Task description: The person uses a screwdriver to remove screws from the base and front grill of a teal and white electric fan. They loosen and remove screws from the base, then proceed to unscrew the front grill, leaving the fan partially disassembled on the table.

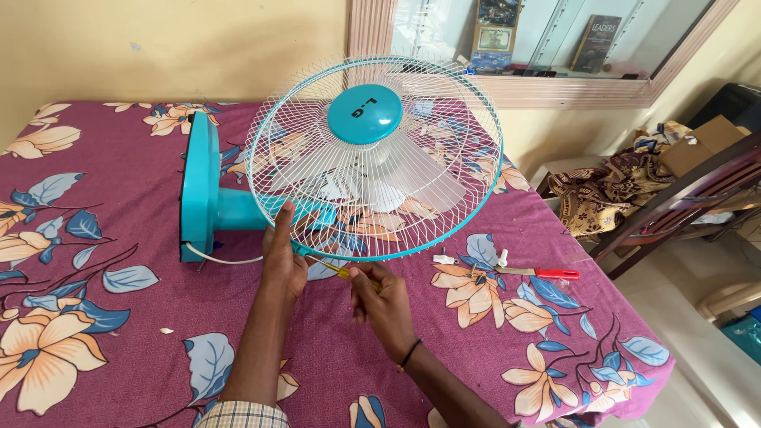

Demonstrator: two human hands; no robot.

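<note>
Setting: a bed (119, 333) covered with a maroon sheet printed with cream flowers and blue leaves carried everything; a cream wall and a mirror frame stood behind it.
Fan: a turquoise plastic table fan with a white wire guard (372, 158) lay on its side on the bed, its round turquoise base (198, 186) standing on edge to the left and its guard facing the camera, with pale blades visible behind the wires.
Cord: a white cable (218, 257) ran out from under the base along the sheet.
Left hand: the left hand (283, 257) was closed about the lower rim of the guard, thumb raised against the wires, steadying the fan.
Right hand: the right hand (384, 305) was curled shut on a thin yellow-handled screwdriver (341, 272), whose shaft pointed up and left toward the turquoise rim just beside the left hand (whether the tip touched the rim could not be told).
Wrist: a dark band (410, 354) circled the right wrist.
Loose items: a red-handled knife (543, 273) lay on the sheet to the right of the fan, with two small white plastic parts (445, 259) near its blade.
Surroundings: a dark wooden chair (674, 198) draped with patterned brown cloth stood beyond the right edge of the bed.
</note>
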